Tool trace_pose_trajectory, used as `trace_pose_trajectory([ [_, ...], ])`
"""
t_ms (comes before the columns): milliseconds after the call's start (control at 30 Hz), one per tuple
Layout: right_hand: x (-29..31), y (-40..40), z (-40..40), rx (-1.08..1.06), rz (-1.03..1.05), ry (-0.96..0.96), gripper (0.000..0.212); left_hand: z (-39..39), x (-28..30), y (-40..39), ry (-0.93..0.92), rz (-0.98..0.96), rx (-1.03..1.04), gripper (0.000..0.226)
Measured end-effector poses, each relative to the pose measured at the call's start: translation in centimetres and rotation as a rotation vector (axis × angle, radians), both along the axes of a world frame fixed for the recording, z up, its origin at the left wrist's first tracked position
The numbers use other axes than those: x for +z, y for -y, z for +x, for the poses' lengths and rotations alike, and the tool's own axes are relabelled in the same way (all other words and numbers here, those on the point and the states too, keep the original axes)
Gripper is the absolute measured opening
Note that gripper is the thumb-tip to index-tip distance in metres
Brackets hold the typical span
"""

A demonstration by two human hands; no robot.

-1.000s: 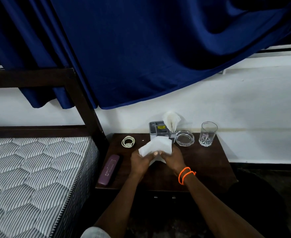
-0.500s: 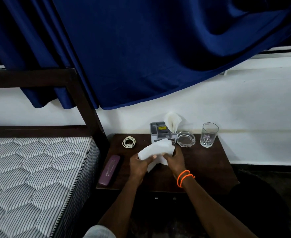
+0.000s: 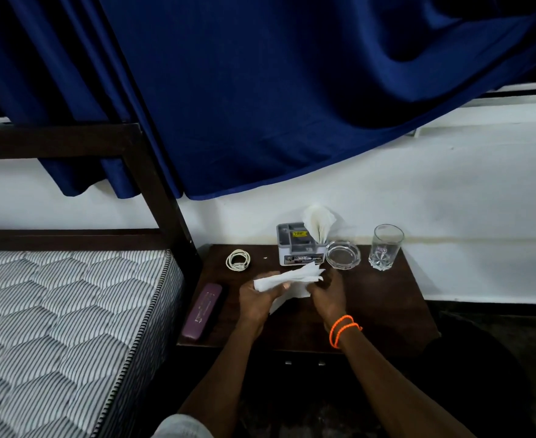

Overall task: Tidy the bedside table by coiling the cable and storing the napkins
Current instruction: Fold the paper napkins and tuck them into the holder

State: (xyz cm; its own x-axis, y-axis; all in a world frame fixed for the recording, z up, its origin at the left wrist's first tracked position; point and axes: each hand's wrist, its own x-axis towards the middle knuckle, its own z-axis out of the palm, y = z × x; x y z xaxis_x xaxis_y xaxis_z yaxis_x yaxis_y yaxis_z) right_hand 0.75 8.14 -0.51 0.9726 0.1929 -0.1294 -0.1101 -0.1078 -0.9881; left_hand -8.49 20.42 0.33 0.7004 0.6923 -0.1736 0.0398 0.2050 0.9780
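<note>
Head cam: both my hands, left hand (image 3: 255,297) and right hand (image 3: 326,292), have fingers pinching the napkin (image 3: 287,277) mid-frame; I'd fold it narrow so it slides into the holder (image 3: 298,248) above.

Two bare forearms reach in from the lower edge, the right wrist wearing a looped bright orange cord bracelet (image 3: 343,330) with a knotted tail, while a pale grey rounded fabric sleeve edge (image 3: 182,426) shows at the left arm's upper end.

Dim room, white wall (image 3: 450,191), navy curtain (image 3: 276,90), dark wooden bed frame (image 3: 152,172), striped quilted mattress (image 3: 64,311)
</note>
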Motion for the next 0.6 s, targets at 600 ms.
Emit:
trace_pose_trajectory([
  [600, 0.0, 0.5, 0.7, 0.252, -0.038, 0.104, 0.045, 0.0, -0.4, -0.3, -0.021, 0.055, 0.024, 0.024],
])
